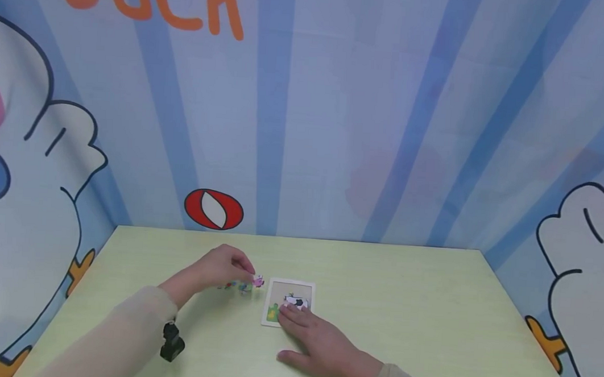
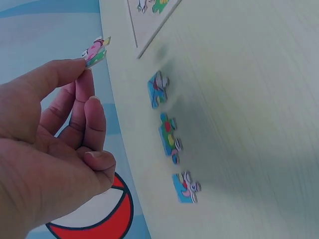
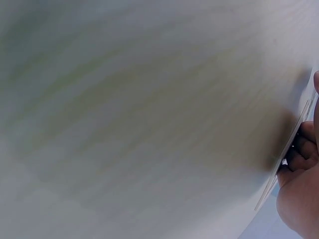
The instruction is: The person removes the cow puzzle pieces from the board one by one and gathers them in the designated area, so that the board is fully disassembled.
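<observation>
My left hand (image 1: 224,266) pinches a small puzzle piece (image 1: 258,281) between thumb and finger, up off the table just left of the puzzle board (image 1: 278,291). In the left wrist view this puzzle piece (image 2: 94,52) has a pink figure with some green and blue. The board is a pale-framed rectangle with a grey inside; a black-and-white cow picture and a green-yellow part show in it. My right hand (image 1: 319,342) rests with outstretched fingers on the board's lower right, covering part of it. The right wrist view catches only the board's thin edge (image 3: 284,157) beside that hand.
Three loose puzzle pieces lie in a row on the table left of the board: one blue and grey (image 2: 158,90), one green and blue (image 2: 168,138), one with a rabbit-like shape (image 2: 185,187). A striped blue cloth wall (image 1: 325,127) stands behind the pale table (image 1: 429,309).
</observation>
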Motion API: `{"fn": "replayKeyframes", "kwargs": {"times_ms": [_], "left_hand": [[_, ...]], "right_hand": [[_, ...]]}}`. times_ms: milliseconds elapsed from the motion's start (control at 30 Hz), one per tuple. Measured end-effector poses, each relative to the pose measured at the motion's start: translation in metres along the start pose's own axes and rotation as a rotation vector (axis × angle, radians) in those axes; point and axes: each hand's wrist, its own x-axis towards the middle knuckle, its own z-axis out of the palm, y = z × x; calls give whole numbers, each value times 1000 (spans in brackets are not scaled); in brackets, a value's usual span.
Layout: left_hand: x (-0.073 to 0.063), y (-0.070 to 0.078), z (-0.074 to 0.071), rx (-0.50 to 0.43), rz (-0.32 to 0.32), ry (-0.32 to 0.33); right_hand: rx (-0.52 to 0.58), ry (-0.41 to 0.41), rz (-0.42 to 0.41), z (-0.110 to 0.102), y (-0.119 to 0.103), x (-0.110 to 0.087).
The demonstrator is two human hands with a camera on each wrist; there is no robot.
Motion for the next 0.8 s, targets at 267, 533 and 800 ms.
{"fn": "replayKeyframes", "kwargs": {"times_ms": [267, 533, 800], "left_hand": [[-10, -16, -19, 6, 5, -26], [-22, -36, -37, 0, -15, -82], [-29, -60, -48, -2, -63, -106]], "right_hand": [[-11, 20, -15, -1, -2, -1], [-7, 6, -12, -4, -3, -2], [1, -2, -8, -6, -4, -1]]}}
